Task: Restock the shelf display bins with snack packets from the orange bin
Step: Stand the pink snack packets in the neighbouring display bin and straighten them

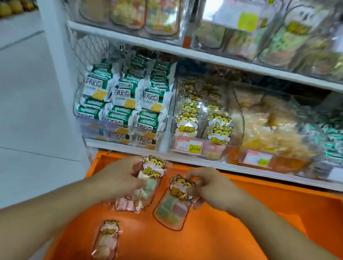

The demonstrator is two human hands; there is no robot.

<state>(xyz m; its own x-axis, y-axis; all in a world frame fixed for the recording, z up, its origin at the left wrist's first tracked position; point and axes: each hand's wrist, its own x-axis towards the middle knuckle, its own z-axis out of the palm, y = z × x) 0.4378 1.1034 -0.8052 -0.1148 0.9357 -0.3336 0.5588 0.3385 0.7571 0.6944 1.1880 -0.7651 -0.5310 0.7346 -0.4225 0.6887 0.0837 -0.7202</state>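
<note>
Flanking hands (122, 175), loose packets (105, 240)

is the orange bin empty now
No, one cat-label packet lies loose on the orange bin floor, and both hands hold more.

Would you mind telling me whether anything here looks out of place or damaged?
Nothing looks damaged or spilled. One cat-print packet lies alone on the floor of the orange bin, apart from those at the left hand and right hand. The matching shelf bin looks tidy. The right side of the picture is too blurred to judge.
</note>
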